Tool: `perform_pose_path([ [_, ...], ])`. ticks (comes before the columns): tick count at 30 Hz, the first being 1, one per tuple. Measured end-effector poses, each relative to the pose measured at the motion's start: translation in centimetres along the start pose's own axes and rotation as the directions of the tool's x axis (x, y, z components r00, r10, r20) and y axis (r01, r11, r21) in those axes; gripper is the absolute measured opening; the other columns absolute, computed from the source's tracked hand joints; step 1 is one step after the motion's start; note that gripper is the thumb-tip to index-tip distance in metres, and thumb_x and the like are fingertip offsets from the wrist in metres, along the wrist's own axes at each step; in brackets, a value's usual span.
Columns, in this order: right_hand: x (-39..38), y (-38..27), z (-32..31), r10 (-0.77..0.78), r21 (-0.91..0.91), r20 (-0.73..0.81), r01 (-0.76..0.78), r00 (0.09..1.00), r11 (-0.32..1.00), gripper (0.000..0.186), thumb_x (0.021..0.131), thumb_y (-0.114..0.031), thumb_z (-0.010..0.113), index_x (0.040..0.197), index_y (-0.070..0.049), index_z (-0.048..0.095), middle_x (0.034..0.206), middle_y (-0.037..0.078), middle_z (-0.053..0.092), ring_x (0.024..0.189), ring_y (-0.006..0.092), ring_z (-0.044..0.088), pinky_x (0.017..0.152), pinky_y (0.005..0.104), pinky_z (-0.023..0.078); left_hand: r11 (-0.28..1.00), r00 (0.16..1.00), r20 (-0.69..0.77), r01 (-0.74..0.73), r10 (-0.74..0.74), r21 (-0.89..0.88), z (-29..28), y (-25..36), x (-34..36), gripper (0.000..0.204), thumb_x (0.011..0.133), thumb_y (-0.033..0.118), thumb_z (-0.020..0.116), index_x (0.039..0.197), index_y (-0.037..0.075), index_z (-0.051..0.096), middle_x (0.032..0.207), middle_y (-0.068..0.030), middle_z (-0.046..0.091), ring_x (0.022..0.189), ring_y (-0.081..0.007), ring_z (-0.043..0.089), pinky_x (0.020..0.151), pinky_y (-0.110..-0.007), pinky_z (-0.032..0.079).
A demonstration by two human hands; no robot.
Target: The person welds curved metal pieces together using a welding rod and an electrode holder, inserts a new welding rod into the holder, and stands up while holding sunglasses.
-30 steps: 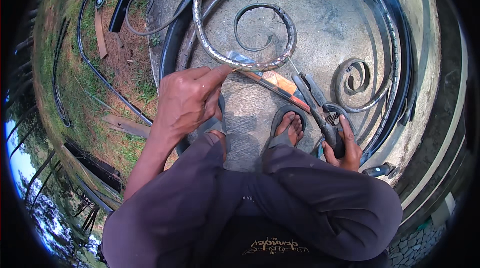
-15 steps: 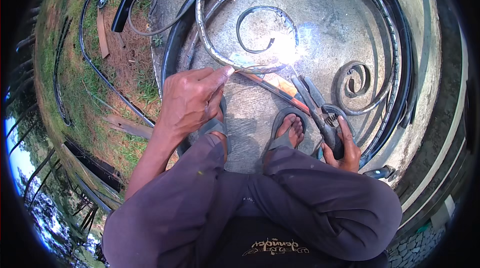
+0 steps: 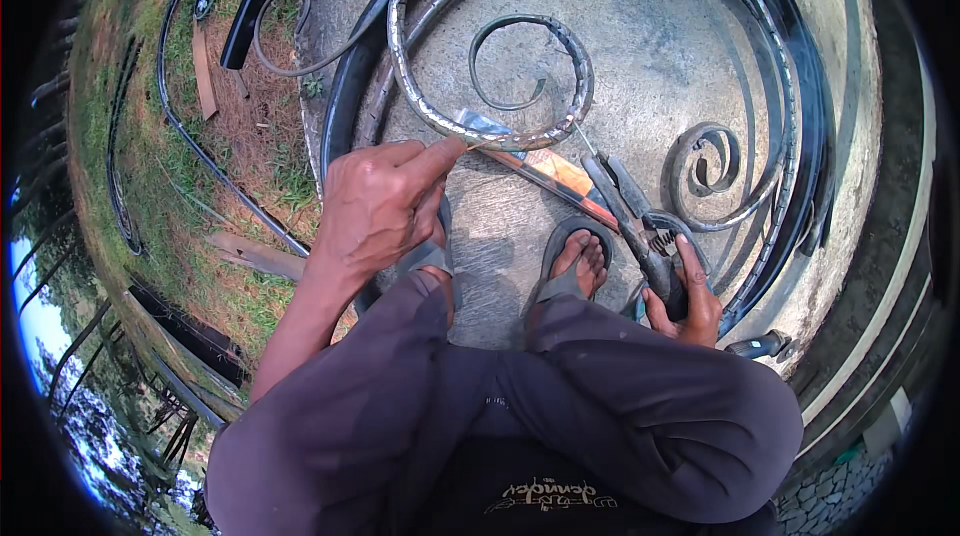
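A metal scroll (image 3: pixel 585 76) curls over the concrete, its curved bar notched and scarred at short intervals. My right hand (image 3: pixel 695 301) grips a dark welding electrode holder (image 3: pixel 645 241). The thin electrode (image 3: pixel 586 142) in its jaws points up and left, its tip close to the scroll's lower right bend; I cannot tell if they touch. My left hand (image 3: pixel 385 201) is closed in a pinch beside the scroll's lower edge. From its fingertips a thin brownish rod (image 3: pixel 478 146) runs along the bar. No arc glows at the electrode tip.
Under the scroll lies a flat orange-and-black piece (image 3: pixel 560 176) with a long straight edge. A smaller spiral (image 3: pixel 722 161) is at the right. Black tubing (image 3: pixel 810 86) curves round the work. My sandalled foot (image 3: pixel 580 261) stands close below the electrode. Grass and boards (image 3: pixel 205 76) are at the left.
The bright white welding arc at the scroll's bend has gone out, so the bar and electrode tip show. Both hands have stayed nearly in place.
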State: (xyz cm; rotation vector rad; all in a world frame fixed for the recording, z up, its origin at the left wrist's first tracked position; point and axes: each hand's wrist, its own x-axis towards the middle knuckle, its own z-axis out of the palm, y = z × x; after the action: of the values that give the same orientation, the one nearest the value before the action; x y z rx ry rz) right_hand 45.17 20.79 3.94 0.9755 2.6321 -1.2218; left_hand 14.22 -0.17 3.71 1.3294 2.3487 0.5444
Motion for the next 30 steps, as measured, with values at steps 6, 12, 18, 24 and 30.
perform_pose_path([
  [6, 0.2, -0.4, -0.1, 0.013, 0.053, 0.028, -0.014, 1.000, 0.999, 0.075, 0.077, 0.008, 0.074, 0.147, -0.001, 0.047, 0.110, 0.030, 0.069, 0.101, 0.0381, 0.073, 0.083, 0.0394, 0.057, 1.000, 1.000, -0.017, -0.022, 0.021, -0.023, 0.2, -0.1, 0.0, 0.036, 0.076, 0.003, 0.069, 0.111, 0.012, 0.073, 0.077, -0.0090, 0.067, 0.068, -0.0299, 0.067, 0.059, -0.040, 0.051],
  [12, 0.3, -0.3, 0.0, -0.001, 0.055, 0.023, -0.001, 1.000, 0.998, 0.077, 0.076, 0.007, 0.075, 0.147, -0.001, 0.047, 0.110, 0.030, 0.069, 0.099, 0.0392, 0.073, 0.081, 0.0406, 0.057, 1.000, 1.000, -0.005, -0.007, 0.007, -0.013, 0.2, -0.2, -0.1, 0.035, 0.077, 0.003, 0.070, 0.111, 0.011, 0.073, 0.079, -0.0089, 0.069, 0.068, -0.0295, 0.067, 0.059, -0.040, 0.052],
  [18, -0.2, -0.3, 0.0, 0.035, 0.035, -0.031, -0.034, 0.999, 0.999, 0.078, 0.076, 0.005, 0.076, 0.147, -0.001, 0.047, 0.113, 0.029, 0.069, 0.096, 0.0401, 0.072, 0.082, 0.0419, 0.056, 1.000, 0.999, -0.042, -0.003, 0.002, -0.027, 0.0, 0.0, -0.1, 0.035, 0.076, 0.002, 0.069, 0.109, 0.012, 0.074, 0.079, -0.0088, 0.069, 0.067, -0.0290, 0.067, 0.059, -0.040, 0.051],
  [24, 0.2, -0.3, 0.1, -0.009, 0.073, 0.010, 0.008, 1.000, 0.997, 0.077, 0.076, 0.006, 0.076, 0.146, 0.000, 0.047, 0.116, 0.031, 0.067, 0.102, 0.0410, 0.071, 0.084, 0.0420, 0.056, 1.000, 1.000, 0.003, -0.004, 0.004, -0.013, -0.2, 0.1, 0.0, 0.036, 0.077, 0.002, 0.068, 0.111, 0.013, 0.073, 0.076, -0.0081, 0.067, 0.066, -0.0285, 0.066, 0.058, -0.040, 0.051],
  [30, 0.2, 0.0, 0.3, -0.005, 0.067, 0.018, 0.004, 1.000, 0.998, 0.076, 0.076, 0.006, 0.076, 0.146, 0.001, 0.047, 0.116, 0.031, 0.067, 0.104, 0.0406, 0.071, 0.086, 0.0416, 0.056, 1.000, 0.999, 0.050, -0.014, 0.014, -0.006, 0.0, -0.3, 0.0, 0.043, 0.078, 0.006, 0.068, 0.121, 0.014, 0.069, 0.074, -0.0064, 0.063, 0.068, -0.0279, 0.066, 0.059, -0.041, 0.051],
])
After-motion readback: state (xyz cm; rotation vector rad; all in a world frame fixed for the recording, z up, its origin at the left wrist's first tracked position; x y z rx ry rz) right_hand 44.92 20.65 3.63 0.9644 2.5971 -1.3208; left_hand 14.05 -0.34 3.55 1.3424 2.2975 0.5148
